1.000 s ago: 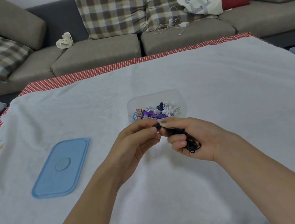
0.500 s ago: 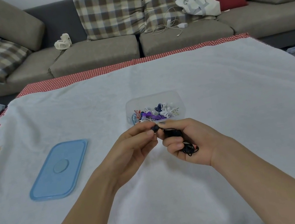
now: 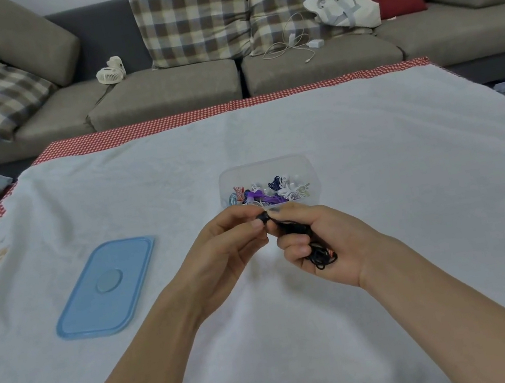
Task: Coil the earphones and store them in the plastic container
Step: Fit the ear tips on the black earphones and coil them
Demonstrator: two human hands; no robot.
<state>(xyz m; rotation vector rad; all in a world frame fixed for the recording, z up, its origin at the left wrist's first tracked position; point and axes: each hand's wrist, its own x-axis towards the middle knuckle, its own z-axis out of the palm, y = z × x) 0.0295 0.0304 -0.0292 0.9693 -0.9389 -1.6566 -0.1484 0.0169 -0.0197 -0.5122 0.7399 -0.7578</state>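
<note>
2 bare hands met above a white cloth on a table, seen from a head camera. The right hand was curled around a bundle of black earphones, with loops of cord spilling out at the base of its palm. The left hand pinched 1 small black end of the cord between thumb and forefinger, touching the right hand's fingertips.

The clear box sat on the cloth directly beyond the hands, its near edge hidden behind the fingers. It was open and already held several coiled earphones in purple, white, blue and red. Its long side ran left to right across the view. The bundle lay along the right palm, running from the fingertips back toward the wrist.

The right hand, which carried the bundle, looked nearer the box's middle, so a short reach straight forward would likely put the coil inside. The loose end probably needed tucking 1st.

A blue lid lay flat, well apart to the left.
</note>
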